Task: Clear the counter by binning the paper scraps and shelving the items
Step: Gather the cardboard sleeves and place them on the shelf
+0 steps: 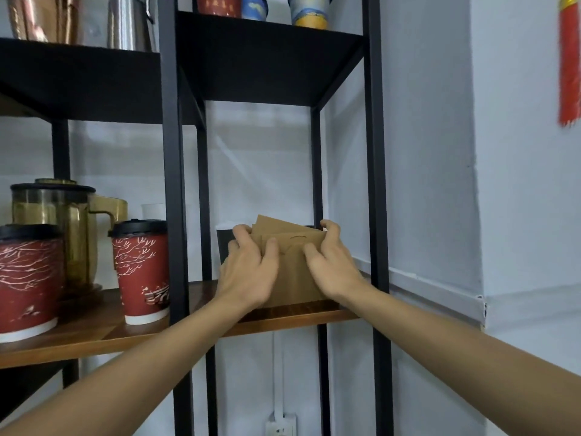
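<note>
Both of my hands are on a stack of flat brown kraft-paper sleeves [287, 265] standing upright on the wooden shelf board [301, 313] in the right bay of the black metal rack [176, 184]. My left hand [250, 269] clasps its left edge, my right hand [330, 262] its right edge, fingers curled over the top. Left of them stands a red paper cup with a black lid [143, 272].

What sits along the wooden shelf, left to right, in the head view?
Large red cup → glass jug → smaller red cup → left hand → brown paper bags → right hand.
</note>
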